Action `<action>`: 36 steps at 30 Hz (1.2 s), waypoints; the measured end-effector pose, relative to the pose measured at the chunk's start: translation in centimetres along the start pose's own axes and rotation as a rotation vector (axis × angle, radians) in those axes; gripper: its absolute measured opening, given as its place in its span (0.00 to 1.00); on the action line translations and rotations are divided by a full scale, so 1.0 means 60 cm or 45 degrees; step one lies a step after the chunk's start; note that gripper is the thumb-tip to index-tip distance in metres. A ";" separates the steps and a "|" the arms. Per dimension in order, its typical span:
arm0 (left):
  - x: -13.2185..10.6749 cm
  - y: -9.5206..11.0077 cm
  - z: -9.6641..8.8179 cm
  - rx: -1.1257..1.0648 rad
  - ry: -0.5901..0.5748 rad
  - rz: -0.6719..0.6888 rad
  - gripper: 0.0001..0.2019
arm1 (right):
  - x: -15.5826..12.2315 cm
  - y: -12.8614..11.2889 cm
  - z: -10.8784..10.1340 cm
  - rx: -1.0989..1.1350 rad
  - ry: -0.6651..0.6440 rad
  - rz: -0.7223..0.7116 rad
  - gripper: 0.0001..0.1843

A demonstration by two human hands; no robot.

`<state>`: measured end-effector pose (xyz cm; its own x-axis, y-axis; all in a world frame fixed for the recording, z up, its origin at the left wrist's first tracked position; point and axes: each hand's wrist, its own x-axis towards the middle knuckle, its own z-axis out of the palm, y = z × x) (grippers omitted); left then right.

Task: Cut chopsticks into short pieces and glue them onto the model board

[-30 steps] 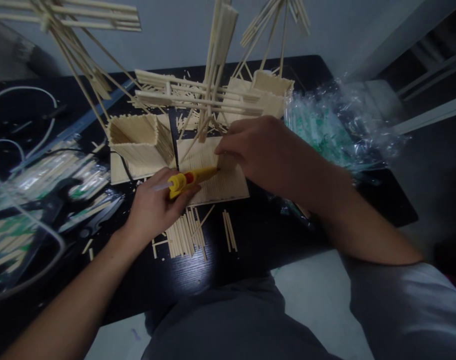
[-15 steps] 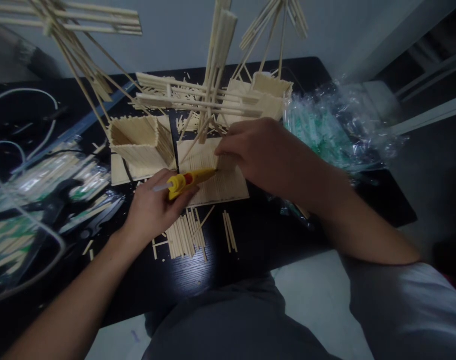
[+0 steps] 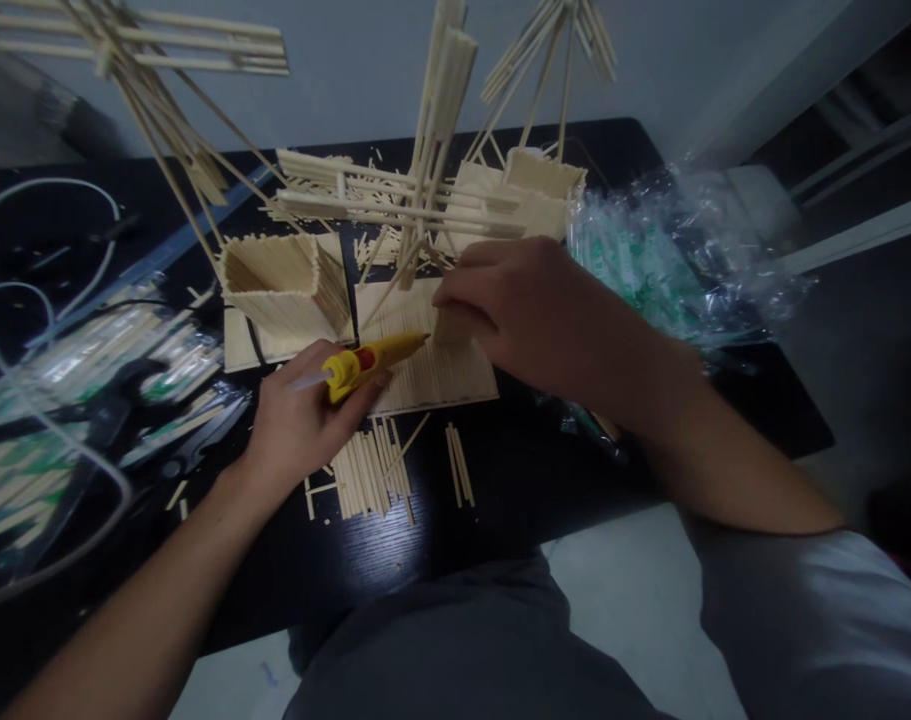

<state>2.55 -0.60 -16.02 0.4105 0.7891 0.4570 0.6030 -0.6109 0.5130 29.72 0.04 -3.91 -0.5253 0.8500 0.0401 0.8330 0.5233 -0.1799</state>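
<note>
My left hand is wrapped round a yellow hot glue gun, a pale glue stick jutting from its back end. The gun's dark tip points right, just above a flat panel of wooden sticks. Over the panel's right side, my right hand has its fingers pinched together. A small pale wooden piece seems to be at its fingertips, but I cannot make it out. From the panel's back part rises a windmill-like frame of sticks. Loose sticks lie in front of the panel.
An open box of sticks stands left of the panel, beneath another stick frame. Clear plastic bags lie at the right. At the left are bagged sticks, a black-handled tool and a white cable.
The glue gun has shifted slightly left and its tip has lifted a little, away from the right fingertips. My right hand stays almost in the same place, still pinched.
</note>
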 end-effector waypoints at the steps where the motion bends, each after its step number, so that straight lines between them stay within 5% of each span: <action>1: -0.002 -0.002 0.000 0.007 0.002 -0.008 0.13 | -0.002 -0.003 -0.001 0.005 0.038 -0.014 0.20; 10: -0.011 -0.014 -0.003 0.036 0.076 -0.088 0.12 | -0.027 -0.028 0.000 0.005 0.313 -0.227 0.21; 19: -0.015 -0.014 0.000 -0.030 0.081 -0.097 0.13 | -0.018 -0.005 0.002 0.070 0.877 -0.323 0.13; 29: -0.011 0.014 -0.016 -0.195 0.097 0.170 0.02 | -0.015 0.000 0.004 0.106 0.816 -0.205 0.13; 33: -0.015 0.015 -0.012 -0.169 -0.017 0.246 0.12 | -0.015 -0.002 0.002 0.026 0.847 -0.273 0.11; 36: -0.015 0.013 -0.006 -0.107 0.086 0.126 0.13 | -0.015 -0.004 0.002 0.077 0.821 -0.260 0.12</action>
<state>2.41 -1.80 -15.73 0.4167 0.7201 0.5549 0.5010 -0.6912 0.5208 29.98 -0.86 -4.04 -0.4466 0.6108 0.6538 0.7071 0.6887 -0.1604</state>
